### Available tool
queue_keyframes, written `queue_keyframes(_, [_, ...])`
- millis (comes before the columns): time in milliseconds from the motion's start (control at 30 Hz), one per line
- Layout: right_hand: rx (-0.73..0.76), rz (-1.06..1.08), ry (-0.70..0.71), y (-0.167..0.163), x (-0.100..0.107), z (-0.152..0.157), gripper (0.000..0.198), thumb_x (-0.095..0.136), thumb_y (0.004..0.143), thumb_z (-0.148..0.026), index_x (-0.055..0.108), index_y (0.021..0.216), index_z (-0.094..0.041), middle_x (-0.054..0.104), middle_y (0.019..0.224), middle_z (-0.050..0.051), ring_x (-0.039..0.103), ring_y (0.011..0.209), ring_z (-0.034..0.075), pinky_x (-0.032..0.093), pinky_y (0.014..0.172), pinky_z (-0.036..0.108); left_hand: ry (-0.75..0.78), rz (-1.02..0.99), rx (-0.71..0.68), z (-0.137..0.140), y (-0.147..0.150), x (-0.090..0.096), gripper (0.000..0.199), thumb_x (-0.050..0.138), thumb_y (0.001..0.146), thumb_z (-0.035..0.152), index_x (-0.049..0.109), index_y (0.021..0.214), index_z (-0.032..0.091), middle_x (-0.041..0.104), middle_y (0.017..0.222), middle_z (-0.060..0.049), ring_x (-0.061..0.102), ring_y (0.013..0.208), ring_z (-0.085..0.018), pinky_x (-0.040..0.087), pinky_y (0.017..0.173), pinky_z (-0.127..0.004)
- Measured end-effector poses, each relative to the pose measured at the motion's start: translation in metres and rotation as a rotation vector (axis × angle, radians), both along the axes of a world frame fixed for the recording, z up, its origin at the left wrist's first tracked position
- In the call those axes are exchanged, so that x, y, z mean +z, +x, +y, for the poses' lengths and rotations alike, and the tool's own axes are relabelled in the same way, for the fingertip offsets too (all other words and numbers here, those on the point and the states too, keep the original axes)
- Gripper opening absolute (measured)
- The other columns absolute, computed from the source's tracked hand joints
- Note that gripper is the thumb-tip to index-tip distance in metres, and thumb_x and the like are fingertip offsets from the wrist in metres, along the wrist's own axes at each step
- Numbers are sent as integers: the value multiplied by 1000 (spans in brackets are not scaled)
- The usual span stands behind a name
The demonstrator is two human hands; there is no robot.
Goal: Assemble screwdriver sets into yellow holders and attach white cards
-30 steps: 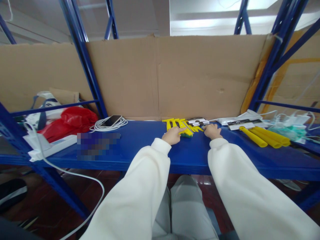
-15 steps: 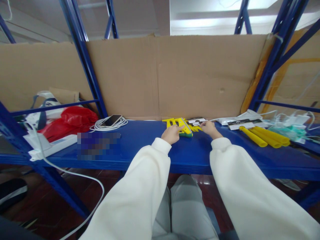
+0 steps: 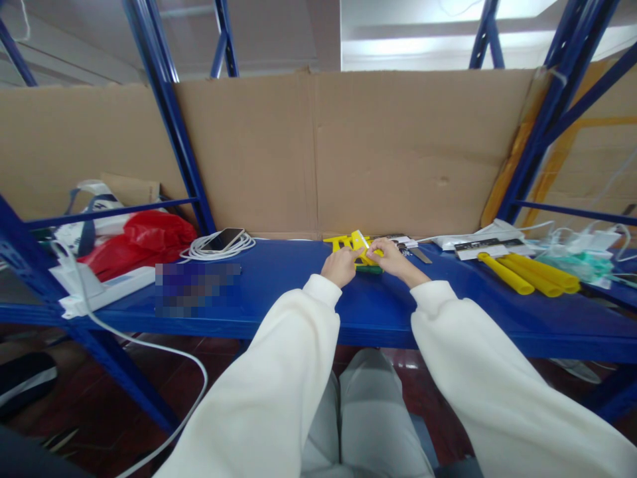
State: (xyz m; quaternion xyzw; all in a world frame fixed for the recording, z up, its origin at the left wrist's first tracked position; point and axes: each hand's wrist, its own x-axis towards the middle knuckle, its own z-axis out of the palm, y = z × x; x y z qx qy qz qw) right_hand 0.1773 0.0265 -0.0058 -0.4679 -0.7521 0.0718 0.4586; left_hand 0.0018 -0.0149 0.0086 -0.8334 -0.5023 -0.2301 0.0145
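My left hand (image 3: 339, 267) is closed on a yellow plastic scraper head (image 3: 357, 245), tilted above the blue shelf board. A green part (image 3: 369, 269) shows along its lower edge. Close on its right, the fingers of my right hand (image 3: 391, 257) are pinched together against the scraper head; whatever small piece they hold is hidden. More yellow plastic parts (image 3: 339, 240) lie behind my left hand. Beyond my right hand are a flat dark metal strip (image 3: 422, 255) and black-and-white packaging (image 3: 398, 240).
Yellow tube handles (image 3: 535, 275) lie to the right, with a black-and-white labelled packet (image 3: 480, 249) behind. At left are a coiled white cable (image 3: 243, 244), a phone (image 3: 225, 239), a red bag (image 3: 149, 239) and a white power strip (image 3: 117, 289). Cardboard (image 3: 398, 146) closes the back.
My right hand has moved left from the small parts beside the packaging to the scraper head. The metal strip now shows where that hand was. My left hand has stayed in place.
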Motion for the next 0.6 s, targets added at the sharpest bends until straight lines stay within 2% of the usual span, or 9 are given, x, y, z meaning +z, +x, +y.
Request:
queue_keyframes(300, [61, -103, 71, 6, -8, 9, 12, 60, 78, -25, 61, 66, -21, 65, 84, 5, 57, 92, 23, 42, 93, 42, 66, 119, 29, 0, 0, 1, 54, 42, 91, 9, 56, 140, 29, 67, 115, -10, 65, 106, -23, 50, 94, -33])
queue_keyframes(600, [64, -206, 94, 8, -10, 8, 11, 58, 80, -22, 60, 69, -21, 62, 85, 6, 55, 91, 23, 41, 93, 43, 58, 152, -10, 1, -1, -1, 53, 43, 91, 10, 57, 139, 29, 67, 113, -10, 64, 106, -23, 50, 95, -35])
